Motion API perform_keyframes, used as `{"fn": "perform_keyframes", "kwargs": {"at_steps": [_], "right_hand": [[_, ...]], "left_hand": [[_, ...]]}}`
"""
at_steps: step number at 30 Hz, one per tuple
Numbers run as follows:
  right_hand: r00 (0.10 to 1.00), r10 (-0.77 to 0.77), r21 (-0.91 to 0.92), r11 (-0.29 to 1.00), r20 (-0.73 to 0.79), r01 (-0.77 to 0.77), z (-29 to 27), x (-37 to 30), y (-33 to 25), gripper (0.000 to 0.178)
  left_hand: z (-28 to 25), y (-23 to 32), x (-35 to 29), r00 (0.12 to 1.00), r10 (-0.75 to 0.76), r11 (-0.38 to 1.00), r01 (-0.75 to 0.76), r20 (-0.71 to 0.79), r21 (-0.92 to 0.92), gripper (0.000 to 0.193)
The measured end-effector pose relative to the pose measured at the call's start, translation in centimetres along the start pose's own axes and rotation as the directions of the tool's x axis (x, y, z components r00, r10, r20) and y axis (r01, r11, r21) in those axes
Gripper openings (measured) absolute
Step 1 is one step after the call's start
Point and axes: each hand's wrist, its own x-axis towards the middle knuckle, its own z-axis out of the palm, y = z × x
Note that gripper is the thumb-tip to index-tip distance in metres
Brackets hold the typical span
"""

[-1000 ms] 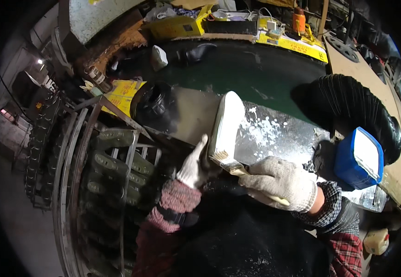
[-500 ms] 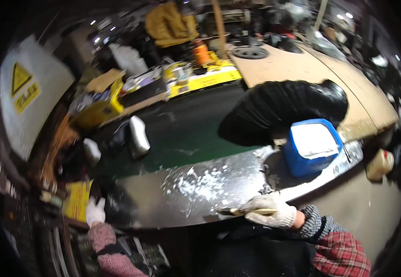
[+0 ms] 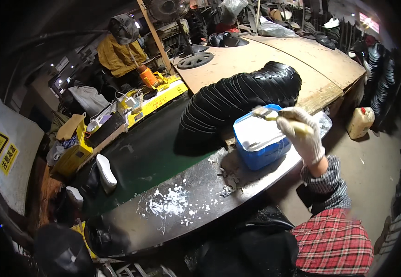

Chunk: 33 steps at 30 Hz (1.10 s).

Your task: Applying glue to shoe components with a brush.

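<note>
My right hand (image 3: 302, 131), in a whitish work glove, is closed round the handle of a small brush (image 3: 270, 115). The brush's head is over the near rim area of a blue tub (image 3: 263, 159), at the white paste (image 3: 258, 131) that fills it; whether it touches the paste is hard to tell. The tub stands on a long metal-topped bench (image 3: 138, 214) spattered with white drips. At the lower left a dark rounded object (image 3: 62, 251) with a pale patch fills the edge of the picture; its kind is unclear. My left hand does not show.
A curved stack of black, thin-edged pieces (image 3: 237, 97) lies behind the tub. White-soled black shoes (image 3: 106, 173) sit on the dark green belt (image 3: 140, 161). Further back are a brown board tabletop (image 3: 256, 55) and an orange bottle (image 3: 148, 76). A yellowish jerrycan (image 3: 360, 123) stands on the floor at right.
My right hand has risen from the bench's near edge to the tub with the brush. My left hand has left the picture, and a dark rounded object has appeared lower left. The view has shifted.
</note>
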Motion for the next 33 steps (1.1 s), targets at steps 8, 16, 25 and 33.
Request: {"fn": "perform_keyframes", "kwargs": {"at_steps": [8,16,25,33], "right_hand": [[0.97,0.244,0.116,0.963,0.011,-0.244,-1.6,-1.6,1.0,0.016],[0.962,0.236,0.26,0.929,0.136,-0.264,-1.1,-5.4,-4.0,0.014],[0.838,-0.004,0.825,0.175,0.546,-0.537,14.5,-2.1,-14.7,0.031],[0.75,0.2,0.71,0.243,0.63,-0.661,11.2,-4.5,-13.3,0.02]], "left_hand": [[10.9,5.4,-10.2,0.798,-0.276,0.649,0.566,0.536,-0.509,0.034],[14.2,5.5,-15.7,0.646,-0.325,0.476,0.743,0.69,-0.471,0.03],[12.7,5.3,-17.5,0.664,-0.364,0.465,0.737,0.653,-0.491,0.03],[11.3,3.1,-17.5,0.63,-0.408,0.404,0.774,0.661,-0.488,0.032]]}}
